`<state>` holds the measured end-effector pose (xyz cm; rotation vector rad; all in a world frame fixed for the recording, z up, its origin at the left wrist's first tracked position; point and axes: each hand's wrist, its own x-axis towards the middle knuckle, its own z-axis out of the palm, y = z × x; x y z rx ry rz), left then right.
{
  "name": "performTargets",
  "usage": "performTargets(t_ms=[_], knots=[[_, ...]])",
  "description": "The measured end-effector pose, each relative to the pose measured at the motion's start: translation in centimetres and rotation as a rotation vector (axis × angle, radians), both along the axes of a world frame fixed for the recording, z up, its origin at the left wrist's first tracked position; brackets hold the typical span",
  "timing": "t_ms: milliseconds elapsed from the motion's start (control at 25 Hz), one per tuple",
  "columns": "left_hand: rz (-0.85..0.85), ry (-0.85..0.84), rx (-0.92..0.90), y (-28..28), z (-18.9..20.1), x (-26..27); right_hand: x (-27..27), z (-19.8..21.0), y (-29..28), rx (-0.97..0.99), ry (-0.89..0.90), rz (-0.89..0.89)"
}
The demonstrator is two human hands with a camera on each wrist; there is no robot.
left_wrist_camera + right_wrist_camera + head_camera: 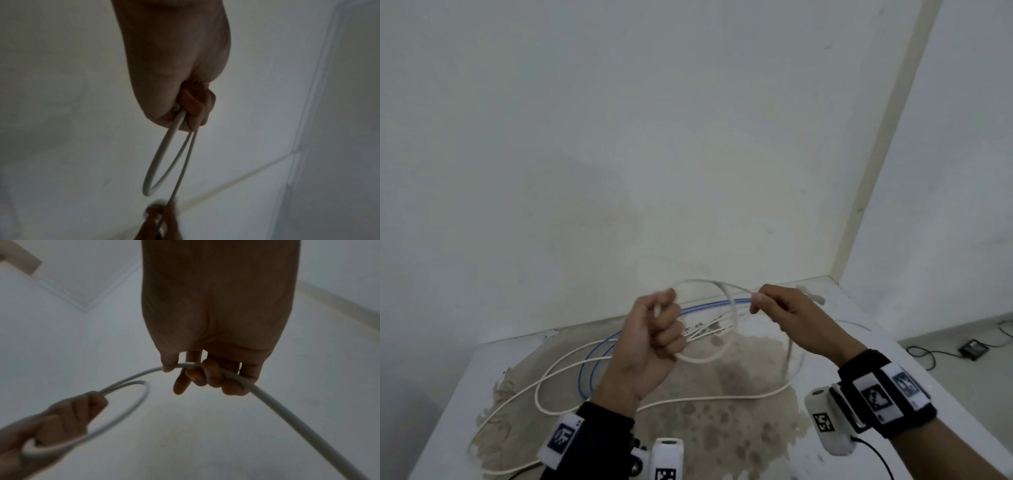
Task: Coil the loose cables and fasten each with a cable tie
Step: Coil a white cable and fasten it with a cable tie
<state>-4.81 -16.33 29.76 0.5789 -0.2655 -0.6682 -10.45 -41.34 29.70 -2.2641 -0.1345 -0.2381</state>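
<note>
Left hand fisted around a loop of white cable, held above the stained table. Right hand pinches the same cable between thumb and fingers, just right of the loop. Rest of cable trails over the table; blue cable lies on the table behind the left hand.

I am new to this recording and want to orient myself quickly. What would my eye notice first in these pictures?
First, the two raised hands at the centre of the head view: the left hand grips a loop of white cable, and the right hand pinches the same cable further along. Below them, the rest of the cable sprawls uncoiled over a stained table, beside a blue cable near the wall.
</note>
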Motion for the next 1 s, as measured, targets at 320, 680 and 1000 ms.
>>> performTargets(t_ms=[320, 680, 1000], knots=[[0.375, -0.041, -0.034, -0.5, 1.7, 3.6, -2.6, -1.5, -4.7, -0.478, 0.064, 0.163], [0.067, -0.212, 0.533, -8.6, -1.2, -2.0, -4.2, 5.0, -1.1, -0.353, -0.272, 0.328], [-0.165, 0.027, 0.091, -8.7, 0.1, -2.8, -1.7, 1.2, -3.4, 0.132, -0.160, -0.003]])
